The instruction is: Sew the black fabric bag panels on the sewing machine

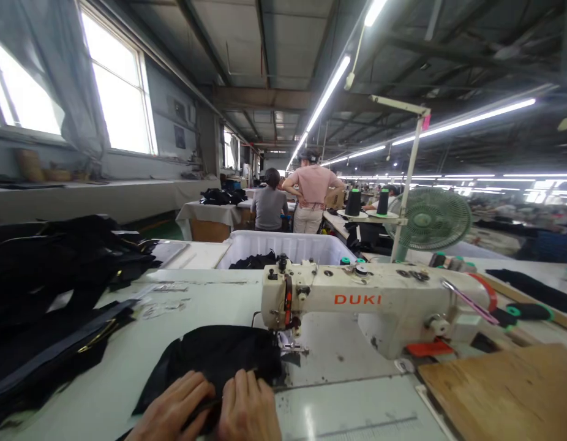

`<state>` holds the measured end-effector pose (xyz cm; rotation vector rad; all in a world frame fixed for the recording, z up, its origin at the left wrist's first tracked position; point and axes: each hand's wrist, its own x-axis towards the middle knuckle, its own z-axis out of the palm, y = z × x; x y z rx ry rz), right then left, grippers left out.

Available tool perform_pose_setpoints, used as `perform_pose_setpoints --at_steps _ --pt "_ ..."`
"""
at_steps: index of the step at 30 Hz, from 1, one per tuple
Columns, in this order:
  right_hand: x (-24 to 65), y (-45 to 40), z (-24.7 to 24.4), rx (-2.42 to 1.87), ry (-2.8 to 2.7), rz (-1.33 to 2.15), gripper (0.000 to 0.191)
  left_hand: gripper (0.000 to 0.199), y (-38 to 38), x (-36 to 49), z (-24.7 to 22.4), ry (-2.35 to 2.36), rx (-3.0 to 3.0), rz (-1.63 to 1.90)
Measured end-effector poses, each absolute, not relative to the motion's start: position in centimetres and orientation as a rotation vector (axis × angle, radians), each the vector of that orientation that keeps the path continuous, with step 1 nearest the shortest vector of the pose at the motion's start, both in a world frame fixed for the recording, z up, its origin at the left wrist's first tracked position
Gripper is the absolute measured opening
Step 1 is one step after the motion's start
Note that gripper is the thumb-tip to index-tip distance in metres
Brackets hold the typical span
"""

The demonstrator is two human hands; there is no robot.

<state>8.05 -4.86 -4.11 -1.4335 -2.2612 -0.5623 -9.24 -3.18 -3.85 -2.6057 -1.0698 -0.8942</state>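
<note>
A piece of black fabric (214, 346) lies on the pale sewing table, its right edge at the needle and presser foot of the white sewing machine (320, 294). My left hand (177, 404) grips the near edge of this fabric with curled fingers. Close beside it, my right hand (249, 404) is closed on the same edge, just left of and nearer than the presser foot. Between the two hands the cloth is bunched into a fold. The fingertips are partly hidden in the fabric.
Black pieces with zippers (72, 269) are heaped at the left. Behind the machine stands a white plastic bin (288, 245) with dark cloth inside. A wooden board (508, 392) lies at the right, a green fan (424, 219) behind. Two people (313, 190) are farther back.
</note>
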Motion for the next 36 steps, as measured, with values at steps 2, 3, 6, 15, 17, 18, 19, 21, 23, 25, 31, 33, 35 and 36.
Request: perform_pose_setpoints --at_steps 2,3,6,15,17,18,19,21,23,25,31,33,35,36 --pt "8.9 -5.2 -2.3 -1.412 -2.291 -0.518 0.018 0.018 -3.6 -8.6 -1.7 -1.028 -2.656 -0.841" --pt "9.2 -5.3 -1.5 -1.413 -2.295 -0.492 0.018 0.022 -3.7 -8.4 -0.8 -1.007 -2.681 -0.783" --pt "10.1 -5.2 0.1 -1.446 -2.313 -0.384 0.019 0.023 -3.3 -8.4 0.6 -1.060 -2.689 -0.672" --pt "12.5 -3.7 3.3 -1.574 -2.272 0.007 0.008 0.020 -0.1 -9.4 3.7 -0.783 -2.728 -0.418" --pt "13.5 -3.3 4.0 -1.603 -2.210 0.121 0.014 0.024 1.0 -9.5 4.9 -0.683 -2.713 -0.387" --pt "14.1 -3.3 4.1 -1.614 -2.180 0.175 0.018 0.025 1.5 -9.6 5.4 -0.635 -2.703 -0.374" --pt "14.7 -3.4 3.9 -1.625 -2.151 0.223 0.022 0.025 1.8 -9.8 5.8 -0.589 -2.694 -0.362" --pt "15.7 -4.2 2.9 -1.657 -2.101 0.300 0.026 0.025 1.9 -10.3 5.7 -0.515 -2.676 -0.347" --pt "16.2 -5.8 0.7 -1.695 -2.066 0.355 0.026 0.023 1.2 -10.8 4.5 -0.476 -2.667 -0.348" --pt "16.0 -7.5 -2.2 -1.722 -2.024 0.348 0.020 0.022 -0.2 -10.9 2.5 -0.495 -2.667 -0.368" --pt "12.9 -9.9 -8.1 -1.615 -1.902 0.093 0.017 0.038 -4.7 -7.5 -1.7 -0.834 -2.671 -0.537" --pt "12.3 -9.7 -8.4 -1.641 -1.801 0.062 0.020 0.037 -5.1 -5.4 -2.2 -0.857 -2.754 -0.602" --pt "12.4 -9.5 -8.1 -1.610 -1.767 0.082 0.019 0.030 -4.9 -3.6 -2.8 -0.853 -2.813 -0.655" --pt "12.8 -9.4 -7.9 -1.567 -1.797 0.106 0.018 0.027 -4.7 -3.0 -3.2 -0.849 -2.828 -0.674"
